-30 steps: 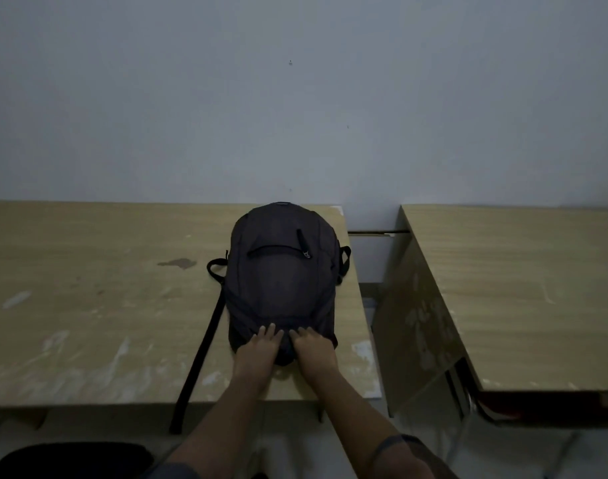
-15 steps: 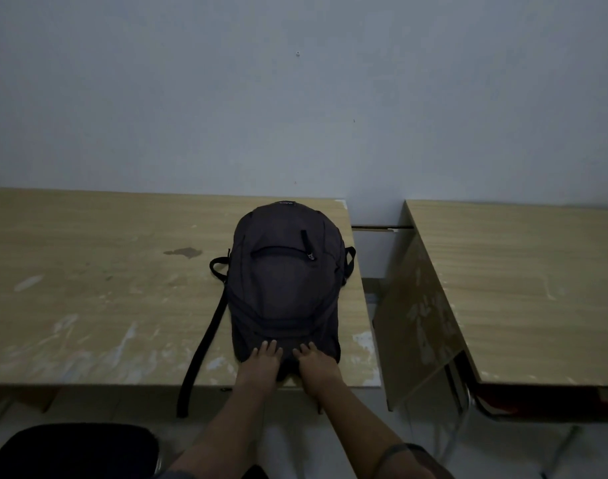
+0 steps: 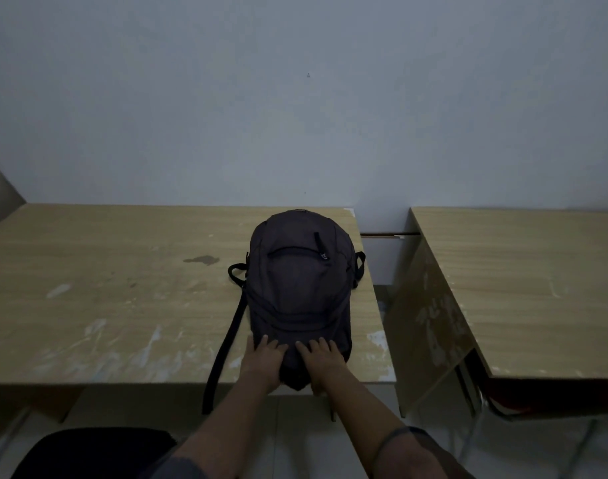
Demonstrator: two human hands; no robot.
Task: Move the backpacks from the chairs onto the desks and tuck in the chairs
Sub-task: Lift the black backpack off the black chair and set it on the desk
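Note:
A dark backpack [image 3: 300,285] lies flat on the right end of the left wooden desk [image 3: 105,305], its top toward the wall and its bottom at the near edge. One long strap [image 3: 223,350] hangs over the front edge. My left hand [image 3: 264,357] and my right hand [image 3: 321,359] rest side by side on the bag's near end, fingers straight and spread, pressing on the fabric. A black chair [image 3: 91,454] shows at the bottom left, in front of the desk.
A second wooden desk [image 3: 523,292] stands to the right, with a narrow gap between the two desks. A plain wall rises directly behind both. Something red sits under the right desk's near edge [image 3: 551,399]. Tiled floor lies below.
The view has pulled back and shifted a little, showing more of the chair and floor. Both hands stay flat on the backpack's near end; the bag sits slightly farther in on the desk.

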